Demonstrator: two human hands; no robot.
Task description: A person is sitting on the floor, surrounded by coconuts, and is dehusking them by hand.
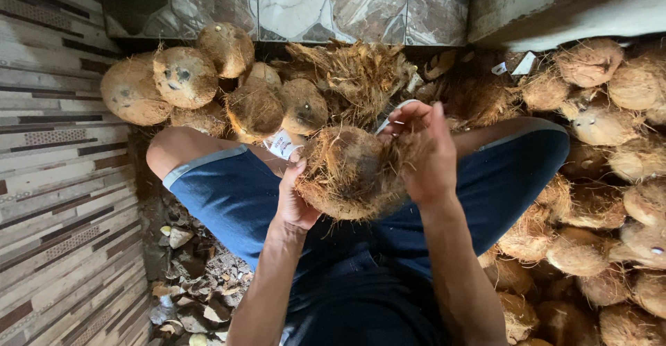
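Between left hand (295,204), right hand (427,158): coconut (350,172), gripped.

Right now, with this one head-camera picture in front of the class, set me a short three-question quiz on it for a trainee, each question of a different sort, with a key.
1. True or false: the left hand rests flat on the floor, away from the fibrous coconut.
2. Multiple choice: the pile of cleaner, rounder coconuts lies (A) at upper left by the patterned tiled wall, (B) on the person's lap, (C) on a shelf.
3. Fill in: the right hand grips the coconut's ____ side, as the picture shows it.

Key
1. False: it cups the coconut from the lower left.
2. A.
3. Right; its fingers sit among loose husk fibres.
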